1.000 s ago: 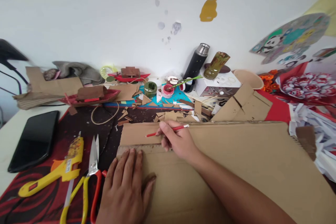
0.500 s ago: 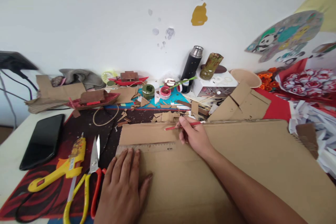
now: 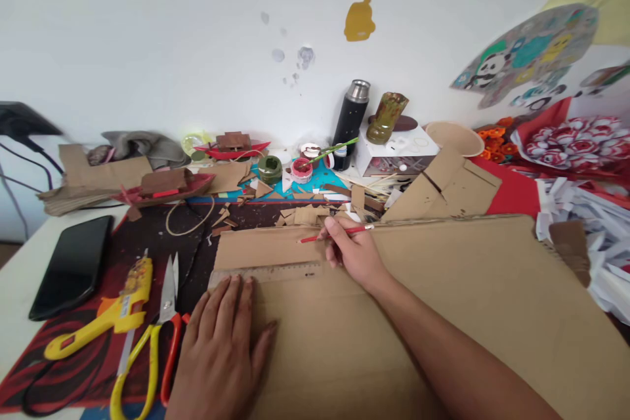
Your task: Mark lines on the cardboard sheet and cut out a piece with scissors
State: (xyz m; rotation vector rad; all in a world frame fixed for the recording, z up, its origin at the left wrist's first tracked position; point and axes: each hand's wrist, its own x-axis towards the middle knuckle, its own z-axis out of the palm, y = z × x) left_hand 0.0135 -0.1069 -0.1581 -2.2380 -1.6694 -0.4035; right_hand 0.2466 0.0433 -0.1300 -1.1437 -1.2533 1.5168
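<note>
A large sheet of brown cardboard (image 3: 462, 289) lies across the table. On its left part rests a clear ruler (image 3: 280, 271), running left to right near the far edge. My left hand (image 3: 221, 341) lies flat, palm down, its fingertips on the ruler's left half and its thumb apart on the cardboard. Just beyond the ruler's right end, my right hand (image 3: 349, 249) pinches a red pencil (image 3: 311, 238). The pencil is held low, its tip pointing left over the strip between ruler and far edge. Whether the tip touches the cardboard cannot be made out.
Yellow-and-red scissors (image 3: 168, 295), a yellow glue gun (image 3: 128, 305) and a black phone (image 3: 73, 266) lie at the left. Behind the cardboard are scraps, two small model boats, open paint jars (image 3: 270, 170), a black flask (image 3: 351, 121) and a white box (image 3: 394, 154).
The whole view has shifted slightly, so things appear a little further left. Both hands keep nearly the same place on the cardboard, the pencil still in my right hand.
</note>
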